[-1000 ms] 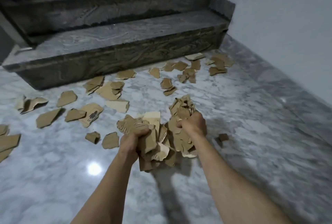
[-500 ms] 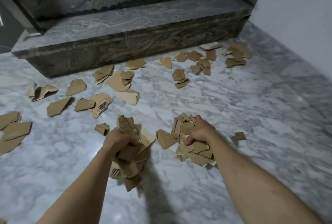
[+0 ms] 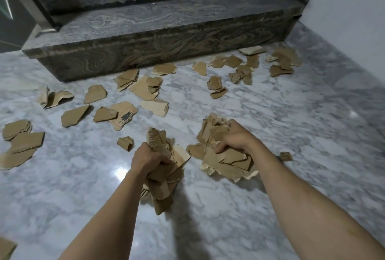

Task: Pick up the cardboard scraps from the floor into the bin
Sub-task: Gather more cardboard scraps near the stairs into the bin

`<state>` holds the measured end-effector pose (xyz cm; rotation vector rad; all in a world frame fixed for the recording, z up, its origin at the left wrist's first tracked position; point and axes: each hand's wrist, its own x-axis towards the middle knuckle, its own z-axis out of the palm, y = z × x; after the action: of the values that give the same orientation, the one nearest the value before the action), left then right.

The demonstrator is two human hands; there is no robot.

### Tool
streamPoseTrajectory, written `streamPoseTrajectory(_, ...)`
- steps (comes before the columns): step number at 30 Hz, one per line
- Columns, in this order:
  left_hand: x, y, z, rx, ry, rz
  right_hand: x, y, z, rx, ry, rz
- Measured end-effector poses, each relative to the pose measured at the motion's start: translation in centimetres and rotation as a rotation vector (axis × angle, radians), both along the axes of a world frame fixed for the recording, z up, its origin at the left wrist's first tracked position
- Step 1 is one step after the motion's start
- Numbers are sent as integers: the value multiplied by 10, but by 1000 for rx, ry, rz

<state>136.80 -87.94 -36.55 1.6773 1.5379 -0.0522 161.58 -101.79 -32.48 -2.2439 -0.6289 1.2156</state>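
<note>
pale marble floor point(image 3: 270, 113) strewn with cardboard scraps point(image 3: 145, 88) below a dark step point(image 3: 166, 36). left hand point(image 3: 145, 158) fingers curl tight round one bundle point(image 3: 162, 184); right hand point(image 3: 235, 138) grips another stack point(image 3: 227, 159), fingertips buried among the pieces.

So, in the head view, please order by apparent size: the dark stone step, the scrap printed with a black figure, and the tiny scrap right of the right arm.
1. Dark stone step, by far the largest, though farthest.
2. Printed scrap.
3. Tiny scrap, the smallest.
</note>
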Motion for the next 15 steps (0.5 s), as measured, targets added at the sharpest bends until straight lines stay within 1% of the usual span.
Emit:
streamPoseTrajectory(1, 0, 0, -1, -37, -16, 13, -9, 6, 5, 4, 43, 62)
streamPoseTrajectory(2, 0, -1, -2, -79, -31, 30, -21, 11, 5, -26, 40, 148)
streamPoseTrajectory(5, 0, 1, -7, -139, -44, 51, -56, 20, -14, -202, -132, 368)
streamPoseTrajectory(7, 0, 2, -9, -169, -55, 80, -66, 21, -24, -239, -180, 399)
streamPoseTrajectory(11, -1, 1, -6, -220, -65, 132, -69, 26, -24, -265, -263, 491)
streamPoseTrajectory(13, -1, -1, -5, -235, -75, 135, -72, 28, -21, -259, -330, 494)
streamPoseTrajectory(15, -1, -1, -4, -243, -84, 132, -71, 30, -20, -242, -349, 505)
